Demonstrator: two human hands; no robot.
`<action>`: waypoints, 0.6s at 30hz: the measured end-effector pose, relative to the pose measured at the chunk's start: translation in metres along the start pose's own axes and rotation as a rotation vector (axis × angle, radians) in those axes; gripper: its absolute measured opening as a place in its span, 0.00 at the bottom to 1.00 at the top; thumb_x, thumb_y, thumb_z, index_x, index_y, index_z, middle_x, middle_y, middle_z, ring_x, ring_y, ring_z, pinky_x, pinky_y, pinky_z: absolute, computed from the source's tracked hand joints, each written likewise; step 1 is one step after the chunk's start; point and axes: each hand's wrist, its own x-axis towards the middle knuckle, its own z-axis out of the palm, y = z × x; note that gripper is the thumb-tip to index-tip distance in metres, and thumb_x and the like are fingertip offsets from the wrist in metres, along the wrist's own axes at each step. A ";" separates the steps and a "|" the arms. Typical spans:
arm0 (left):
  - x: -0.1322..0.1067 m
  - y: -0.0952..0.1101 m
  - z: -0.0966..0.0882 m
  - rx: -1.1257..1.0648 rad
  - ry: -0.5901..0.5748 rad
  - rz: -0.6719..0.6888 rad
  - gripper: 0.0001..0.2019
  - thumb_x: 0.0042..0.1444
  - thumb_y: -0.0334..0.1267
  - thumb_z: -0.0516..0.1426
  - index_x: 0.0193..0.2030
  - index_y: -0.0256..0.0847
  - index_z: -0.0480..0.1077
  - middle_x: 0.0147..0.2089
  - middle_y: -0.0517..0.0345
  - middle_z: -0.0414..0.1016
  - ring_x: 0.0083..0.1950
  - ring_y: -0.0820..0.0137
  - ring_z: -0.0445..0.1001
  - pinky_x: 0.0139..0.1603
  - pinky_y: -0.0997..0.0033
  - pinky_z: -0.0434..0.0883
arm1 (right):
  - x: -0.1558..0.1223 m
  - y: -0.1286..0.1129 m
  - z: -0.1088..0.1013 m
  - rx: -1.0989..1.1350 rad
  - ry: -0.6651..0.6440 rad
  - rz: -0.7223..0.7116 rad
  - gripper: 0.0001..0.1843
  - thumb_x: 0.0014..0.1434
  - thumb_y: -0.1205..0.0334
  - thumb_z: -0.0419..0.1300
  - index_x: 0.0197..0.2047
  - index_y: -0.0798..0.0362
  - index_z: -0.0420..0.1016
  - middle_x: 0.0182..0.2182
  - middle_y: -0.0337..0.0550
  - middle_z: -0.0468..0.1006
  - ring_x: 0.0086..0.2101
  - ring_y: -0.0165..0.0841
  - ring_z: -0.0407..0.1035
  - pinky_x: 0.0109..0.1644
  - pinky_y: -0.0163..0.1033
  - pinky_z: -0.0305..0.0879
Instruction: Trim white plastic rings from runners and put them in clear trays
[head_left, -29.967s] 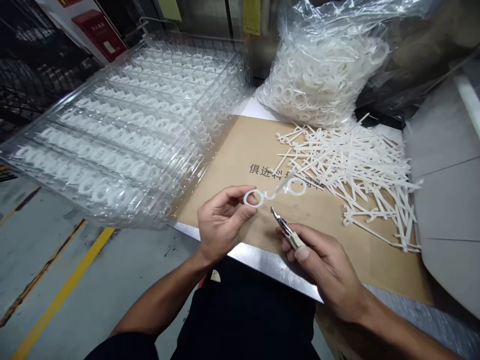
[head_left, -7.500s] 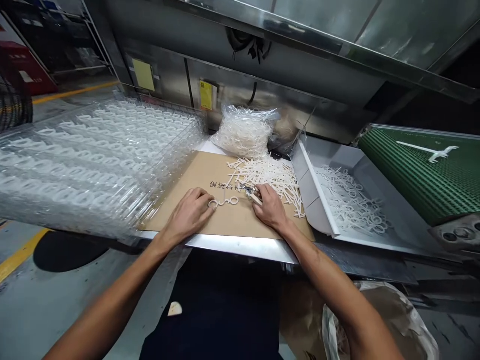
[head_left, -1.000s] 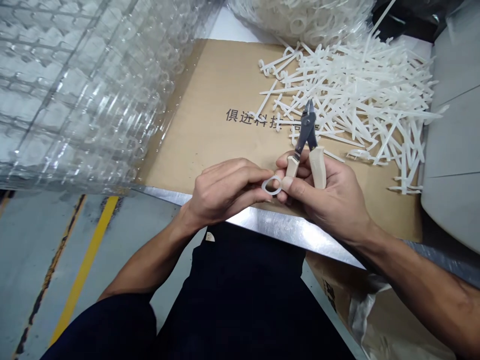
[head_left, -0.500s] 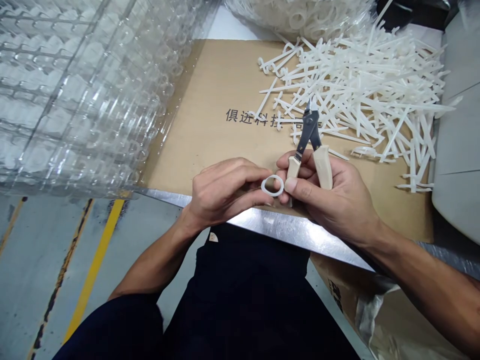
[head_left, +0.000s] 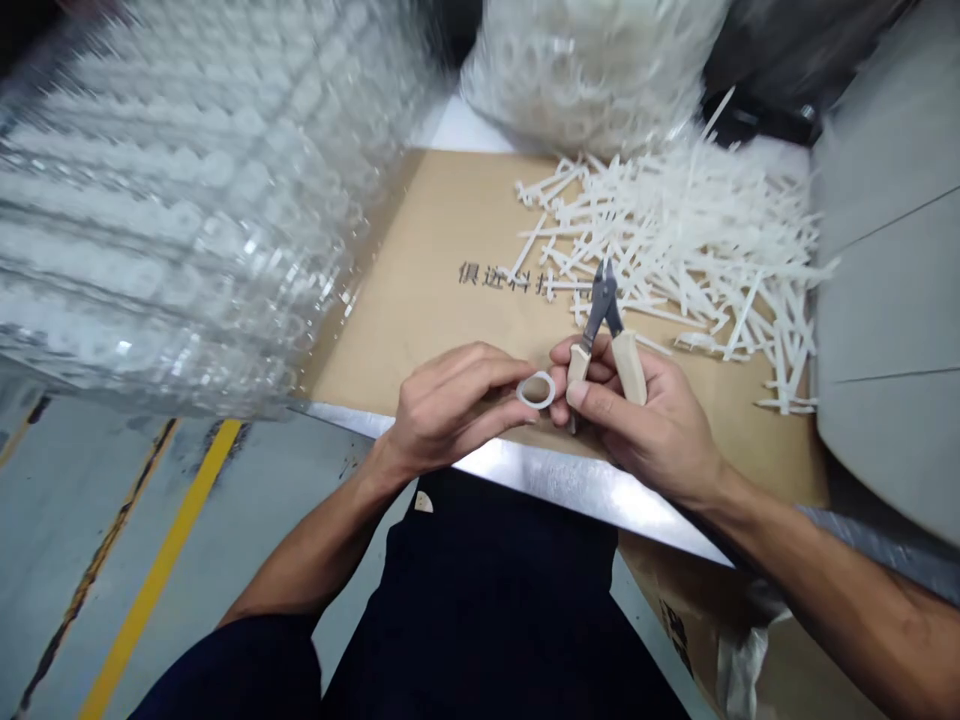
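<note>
Between the thumb and fingers of my left hand (head_left: 465,405) is a translucent white plastic ring (head_left: 536,391), its round opening turned toward me. Beside it my right hand (head_left: 652,415) grips a pair of cutting pliers (head_left: 604,300) with cream handles. The pliers' jaws point away from me and stand slightly apart. My right fingertips are close to the ring's right edge; whether they touch it I cannot tell. Both hands are over the front edge of a cardboard sheet (head_left: 405,300).
White plastic sprue sticks (head_left: 697,240) lie heaped at the right of the cardboard. Stacked clear trays of white parts (head_left: 172,220) stand at the left. A clear bag of rings (head_left: 585,80) is at the back, a grey casing (head_left: 892,280) at the right. The table has a metal edge (head_left: 540,475).
The camera view has shifted, so the table sits lower in the picture. The ring is tilted a little differently and shows more of its inner wall. Both hands keep their holds.
</note>
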 end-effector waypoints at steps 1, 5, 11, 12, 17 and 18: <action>-0.001 0.000 0.000 0.011 0.015 -0.014 0.16 0.62 0.38 0.68 0.54 0.39 0.76 0.39 0.52 0.83 0.38 0.68 0.81 0.39 0.70 0.78 | 0.000 0.002 -0.002 0.011 -0.010 -0.016 0.13 0.63 0.61 0.71 0.50 0.52 0.77 0.38 0.40 0.79 0.34 0.32 0.75 0.42 0.41 0.72; 0.009 -0.003 -0.010 0.023 0.125 -0.124 0.12 0.62 0.37 0.67 0.52 0.39 0.77 0.39 0.54 0.82 0.36 0.70 0.80 0.36 0.70 0.78 | 0.005 0.008 -0.008 0.053 -0.027 -0.036 0.16 0.63 0.58 0.71 0.51 0.53 0.77 0.38 0.41 0.79 0.33 0.32 0.74 0.38 0.39 0.69; 0.106 -0.024 -0.031 0.105 0.408 -0.053 0.13 0.64 0.44 0.66 0.51 0.42 0.80 0.40 0.56 0.81 0.37 0.71 0.75 0.40 0.65 0.75 | 0.008 0.011 -0.010 0.024 -0.043 -0.069 0.19 0.60 0.56 0.72 0.50 0.54 0.76 0.37 0.42 0.79 0.32 0.32 0.73 0.38 0.40 0.70; 0.135 -0.036 -0.032 0.103 0.438 -0.037 0.13 0.65 0.47 0.65 0.50 0.41 0.80 0.41 0.55 0.81 0.39 0.70 0.76 0.40 0.66 0.75 | 0.008 0.012 -0.009 0.008 -0.042 -0.076 0.19 0.60 0.55 0.72 0.50 0.54 0.76 0.37 0.42 0.79 0.32 0.32 0.73 0.38 0.40 0.70; 0.284 -0.129 -0.032 0.150 0.441 0.010 0.20 0.60 0.58 0.66 0.45 0.42 0.79 0.40 0.55 0.77 0.42 0.64 0.78 0.51 0.54 0.75 | 0.006 0.012 -0.005 -0.105 -0.067 -0.122 0.20 0.58 0.53 0.72 0.49 0.54 0.75 0.36 0.42 0.78 0.30 0.32 0.73 0.36 0.40 0.70; 0.304 -0.143 -0.032 0.192 0.407 -0.033 0.22 0.59 0.58 0.67 0.43 0.39 0.78 0.37 0.54 0.74 0.44 0.63 0.78 0.54 0.51 0.74 | 0.005 0.011 -0.004 -0.134 -0.081 -0.135 0.19 0.59 0.54 0.71 0.48 0.54 0.75 0.36 0.42 0.78 0.30 0.32 0.73 0.37 0.40 0.70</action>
